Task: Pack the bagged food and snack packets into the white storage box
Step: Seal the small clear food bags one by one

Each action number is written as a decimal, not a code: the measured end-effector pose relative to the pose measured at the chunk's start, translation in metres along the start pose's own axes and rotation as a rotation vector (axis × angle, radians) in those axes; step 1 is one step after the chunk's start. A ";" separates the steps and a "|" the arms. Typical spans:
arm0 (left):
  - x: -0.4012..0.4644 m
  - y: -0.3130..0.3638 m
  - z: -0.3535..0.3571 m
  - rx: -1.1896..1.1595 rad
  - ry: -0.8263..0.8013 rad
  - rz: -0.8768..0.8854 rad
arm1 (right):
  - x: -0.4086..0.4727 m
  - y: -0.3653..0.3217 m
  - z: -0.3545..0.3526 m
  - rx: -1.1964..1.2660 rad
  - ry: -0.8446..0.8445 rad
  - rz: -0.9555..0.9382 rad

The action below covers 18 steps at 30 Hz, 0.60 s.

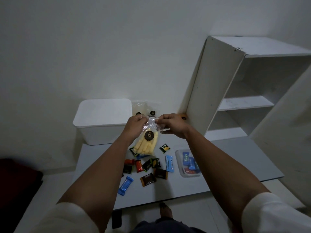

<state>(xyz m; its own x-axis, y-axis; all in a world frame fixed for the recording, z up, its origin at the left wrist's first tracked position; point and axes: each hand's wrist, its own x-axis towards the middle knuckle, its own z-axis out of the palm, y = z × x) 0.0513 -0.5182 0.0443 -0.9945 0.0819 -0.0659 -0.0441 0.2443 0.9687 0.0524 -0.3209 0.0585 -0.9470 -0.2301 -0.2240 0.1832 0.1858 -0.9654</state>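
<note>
Fingers of the left hand [134, 126] and right hand [173, 126] pinch the clear snack-stick bag's [146, 143] top. White storage box [101, 121] sits at ten o'clock from it.

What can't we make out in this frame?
- Head view: inside of the white storage box is hidden by its near wall and the angle.
- Two more bags behind are partly hidden by the left hand and right hand, which pinch the top of the clear bag of yellow sticks.
- Packet is mostly under the left forearm.
- Small packet print is too dim.
</note>
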 end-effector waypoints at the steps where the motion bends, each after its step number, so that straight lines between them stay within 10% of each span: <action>1: 0.000 0.000 0.000 0.000 0.001 -0.007 | -0.001 0.002 -0.001 0.007 -0.008 -0.005; 18: 0.003 -0.003 -0.001 -0.083 0.049 -0.053 | 0.001 0.016 -0.007 0.158 0.039 -0.004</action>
<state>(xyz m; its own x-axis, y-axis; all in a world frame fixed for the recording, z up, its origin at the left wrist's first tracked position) 0.0488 -0.5192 0.0417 -0.9940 0.0230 -0.1074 -0.1021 0.1661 0.9808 0.0528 -0.3117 0.0434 -0.9568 -0.1927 -0.2178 0.2157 0.0321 -0.9759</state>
